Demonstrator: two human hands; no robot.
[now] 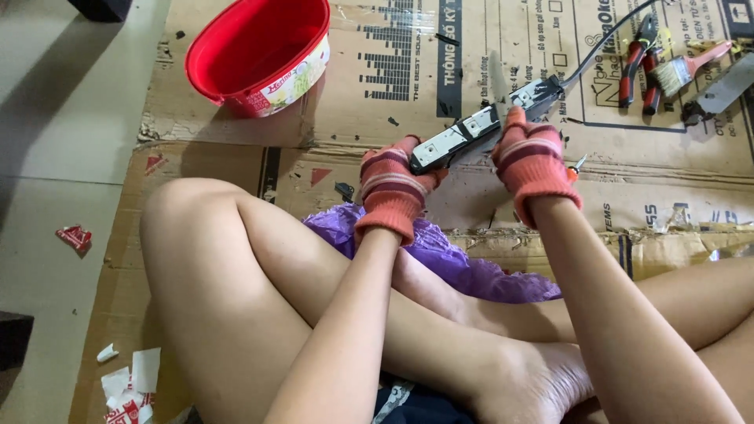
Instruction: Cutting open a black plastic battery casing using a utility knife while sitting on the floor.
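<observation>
Flattened cardboard sheets (377, 169) cover a pale tiled floor (55, 157), printed faces up; person seated on the cardboard, bare legs crossed, viewed from above. Both hands wear orange-red knitted gloves with pale stripes. Left hand (393, 187) closed around the near end of a long grey-white power strip (479, 126), fingers wrapped under and thumb over its edge; right hand (536, 157) gripping the strip just past its middle, fingers curled over the top. Strip held in the air above the cardboard, tilted, far end higher and toward the upper right; black cable (605, 39) runs from that far end up and out of view. Small orange-handled screwdriver (575, 167) pokes out just beside the right glove; whether it is held cannot be told. Crumpled purple plastic bag (463, 263) lies between the forearms, against the legs. Red round tub (259, 51) with a printed side stands well apart at upper left, on the cardboard. At upper right: red-handled pliers (638, 67), a paintbrush (691, 67) with a reddish handle just beside them, and a flat metal piece (722, 94) near the edge. Torn paper scraps (129, 385) at lower left; one red scrap (75, 238) on the tiles.
</observation>
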